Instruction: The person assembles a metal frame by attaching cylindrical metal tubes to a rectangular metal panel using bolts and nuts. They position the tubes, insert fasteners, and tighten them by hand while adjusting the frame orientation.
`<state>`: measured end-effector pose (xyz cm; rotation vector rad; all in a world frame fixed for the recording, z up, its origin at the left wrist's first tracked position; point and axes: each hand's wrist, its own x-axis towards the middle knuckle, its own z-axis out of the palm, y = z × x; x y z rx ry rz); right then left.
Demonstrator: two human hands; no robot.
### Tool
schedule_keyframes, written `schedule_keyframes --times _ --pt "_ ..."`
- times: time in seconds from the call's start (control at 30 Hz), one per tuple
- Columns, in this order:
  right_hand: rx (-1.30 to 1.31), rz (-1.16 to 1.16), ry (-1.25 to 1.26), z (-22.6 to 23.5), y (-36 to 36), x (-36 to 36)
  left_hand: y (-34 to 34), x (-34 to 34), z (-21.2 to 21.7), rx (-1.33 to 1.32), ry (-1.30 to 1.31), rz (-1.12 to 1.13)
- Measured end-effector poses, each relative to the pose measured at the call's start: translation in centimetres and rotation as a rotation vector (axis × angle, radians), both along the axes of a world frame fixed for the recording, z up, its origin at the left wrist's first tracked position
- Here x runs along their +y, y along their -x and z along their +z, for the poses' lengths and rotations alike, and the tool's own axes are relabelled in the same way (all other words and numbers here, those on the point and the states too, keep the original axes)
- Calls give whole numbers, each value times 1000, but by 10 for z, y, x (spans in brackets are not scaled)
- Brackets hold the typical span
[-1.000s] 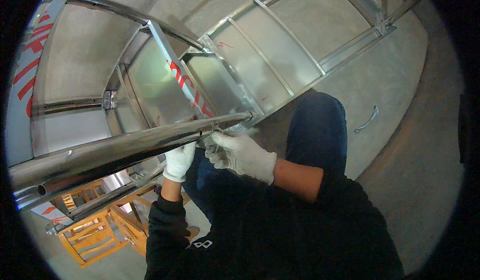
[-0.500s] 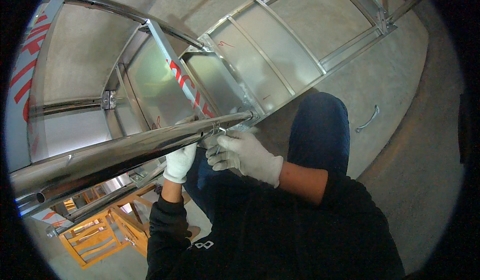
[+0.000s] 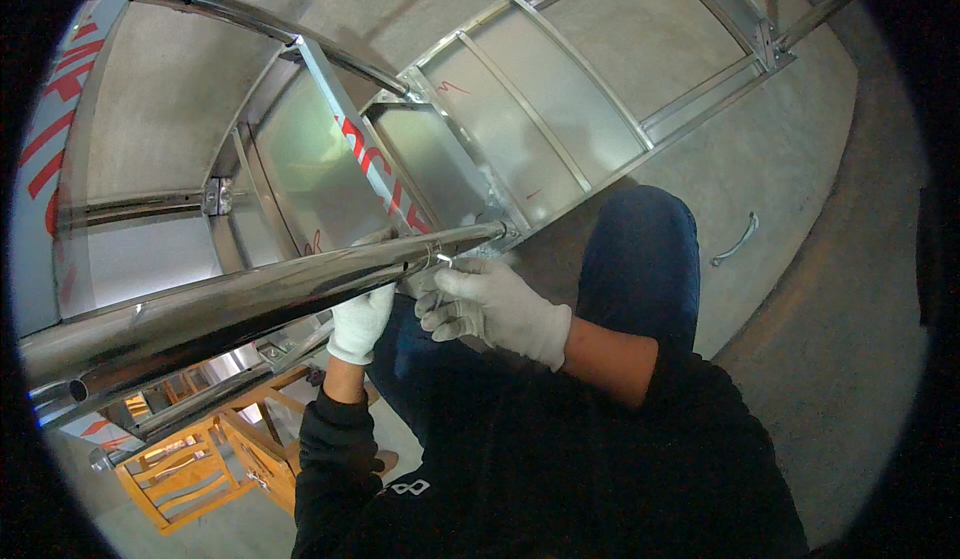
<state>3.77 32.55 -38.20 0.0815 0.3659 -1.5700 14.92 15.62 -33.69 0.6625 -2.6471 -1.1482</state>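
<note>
A polished steel tube (image 3: pixel 220 304) runs from the lower left toward the middle of the picture. My left hand (image 3: pixel 360 324), in a white glove, reaches up from beneath and grips it, with a bit of glove showing over the top edge. My right hand (image 3: pixel 495 304), also gloved, is closed near the tube's far end. Between its fingers is a thin, bent metal rod that looks like a hex key (image 3: pixel 443 259), its short end up against the tube. The tip's contact point is too small to make out.
A metal frame with sheet panels (image 3: pixel 510 99) lies beyond the tube. Crossbars with red-printed film (image 3: pixel 365 159) join the tubes. A loose curved handle (image 3: pixel 735 239) is on the concrete floor at right. Wooden chairs (image 3: pixel 185 474) stand lower left. My bent knee (image 3: pixel 640 249) is close by.
My right hand has shifted very slightly, its wrist a little lower and to the right. The left hand and the tube look unchanged.
</note>
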Motion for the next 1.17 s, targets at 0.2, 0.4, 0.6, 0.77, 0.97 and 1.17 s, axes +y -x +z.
schedule_keyframes --times 0.2,0.4,0.6,0.77,0.97,1.17 --pt "-71 -14 -1 0 -2 -2 -2 -2 -1 -3 71 -17" --pt "-108 -48 9 0 -8 -4 -11 -12 -14 -6 0 21" --pt "-41 -36 19 1 -4 -2 -10 -10 -14 13 45 -8" --pt "-51 -48 18 2 -1 -1 -4 -5 -7 18 11 -6" --pt "32 -10 18 -3 0 -4 -6 -5 -5 -45 25 21" --pt "10 12 47 -13 -6 -5 -5 -5 -5 -61 45 8"
